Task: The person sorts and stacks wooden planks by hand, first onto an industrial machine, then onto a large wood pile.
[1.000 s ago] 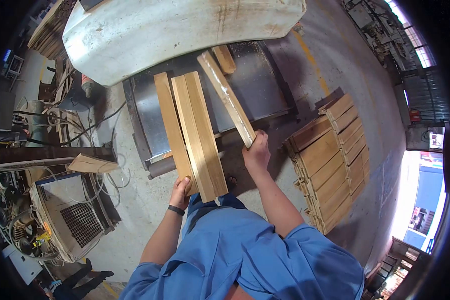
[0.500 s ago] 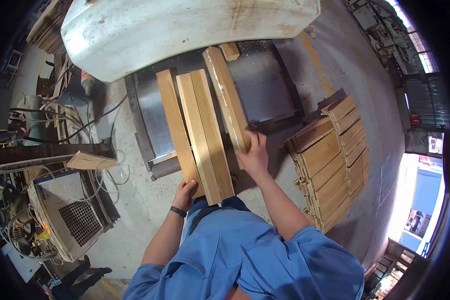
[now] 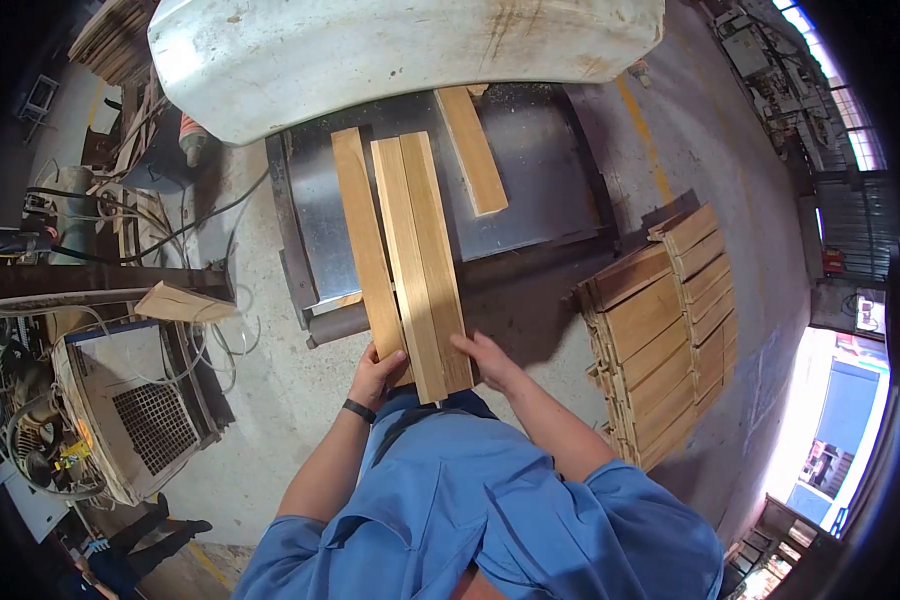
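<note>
Three long wooden boards lie side by side in front of me, reaching from my waist over the metal table [image 3: 515,225]. My left hand [image 3: 375,373] is closed on the near end of the left board [image 3: 362,225], thumb on top. A narrow gap parts that board from the pair of boards [image 3: 410,250] lying against each other. My right hand [image 3: 486,362] grips the right edge of this pair near its close end, thumb on top and the other fingers mostly hidden. Farther off, another wooden board [image 3: 477,155] lies on the table, its far end partly under a white cover [image 3: 400,60].
On the floor at right stands a stack of wooden pieces [image 3: 650,340]. Left are a box with a grille [image 3: 140,420], hoses and a metal beam [image 3: 100,280] with a wood piece [image 3: 185,303] on it. Another person's legs [image 3: 140,540] show at lower left.
My right hand has let go of the separate board and moved left onto the pair. That board now lies farther away, toward the white cover. My left hand keeps its hold.
</note>
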Action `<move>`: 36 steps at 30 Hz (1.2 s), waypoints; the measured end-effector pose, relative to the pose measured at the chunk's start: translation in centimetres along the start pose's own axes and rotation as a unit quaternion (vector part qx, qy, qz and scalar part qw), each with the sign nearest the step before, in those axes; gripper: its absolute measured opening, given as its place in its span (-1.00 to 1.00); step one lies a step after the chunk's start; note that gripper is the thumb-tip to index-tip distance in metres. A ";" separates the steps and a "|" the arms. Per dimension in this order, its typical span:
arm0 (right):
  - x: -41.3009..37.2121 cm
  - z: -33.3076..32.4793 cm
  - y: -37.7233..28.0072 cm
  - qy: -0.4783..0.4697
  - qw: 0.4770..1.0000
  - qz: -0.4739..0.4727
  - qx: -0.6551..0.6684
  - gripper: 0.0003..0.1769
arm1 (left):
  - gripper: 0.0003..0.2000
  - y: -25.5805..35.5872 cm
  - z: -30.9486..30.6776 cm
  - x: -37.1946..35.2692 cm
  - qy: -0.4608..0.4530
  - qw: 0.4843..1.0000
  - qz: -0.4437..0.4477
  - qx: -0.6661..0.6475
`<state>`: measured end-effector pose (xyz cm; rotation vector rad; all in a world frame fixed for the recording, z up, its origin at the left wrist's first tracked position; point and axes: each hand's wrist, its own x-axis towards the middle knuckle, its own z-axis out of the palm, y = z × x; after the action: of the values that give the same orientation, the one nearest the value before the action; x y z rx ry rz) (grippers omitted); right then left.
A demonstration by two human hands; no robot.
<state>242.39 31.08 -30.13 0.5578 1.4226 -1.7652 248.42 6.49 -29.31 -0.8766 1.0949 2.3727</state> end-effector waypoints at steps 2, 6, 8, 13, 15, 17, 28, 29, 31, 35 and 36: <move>-1.6 0.7 -0.4 -0.007 0.997 -0.060 -0.051 -0.40 | -0.49 0.0 0.2 -0.1 -0.001 1.000 0.004 0.003; -2.3 0.9 -0.5 0.059 0.964 -0.163 -0.203 -0.51 | -0.51 -1.1 0.5 0.5 0.008 1.000 0.015 -0.002; -3.1 1.0 -1.5 0.071 0.956 -0.192 -0.212 -0.52 | -0.52 -1.3 0.9 0.4 0.005 1.000 0.021 -0.008; -5.3 -0.6 -4.7 -0.010 0.976 -0.188 -0.113 -0.54 | -0.56 0.4 0.8 -2.1 -0.046 0.998 0.023 -0.034; -5.8 -0.6 -4.6 -0.015 0.988 -0.149 -0.037 -0.50 | -0.56 0.3 0.3 -2.4 -0.049 0.998 0.021 -0.028; -4.1 -1.3 -2.4 0.013 0.995 -0.089 0.042 -0.46 | -0.56 -0.9 -0.9 -2.2 -0.022 1.000 0.011 -0.008; -4.0 2.1 -9.4 0.323 0.779 -0.222 -0.490 -0.30 | -0.46 -1.4 -2.6 -1.1 0.021 1.000 0.007 0.013; -3.9 2.2 -9.0 0.326 0.749 -0.248 -0.521 -0.25 | -0.44 -1.5 -2.9 -1.2 0.024 0.999 0.002 0.023; -3.5 2.1 -8.4 0.330 0.681 -0.299 -0.581 -0.13 | -0.38 -1.4 -2.6 -1.5 0.054 0.995 0.046 0.069; -4.4 3.0 -7.5 0.254 0.684 -0.285 -0.621 0.02 | -0.30 -0.2 -1.4 -2.7 0.080 0.987 0.071 0.117; -4.7 3.1 -7.7 0.241 0.689 -0.280 -0.623 0.01 | -0.30 0.0 -1.4 -2.8 0.078 0.987 0.073 0.122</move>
<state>239.50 30.02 -21.14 -0.2467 2.9218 -0.5591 251.00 5.20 -28.06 -0.9327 1.5225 2.2486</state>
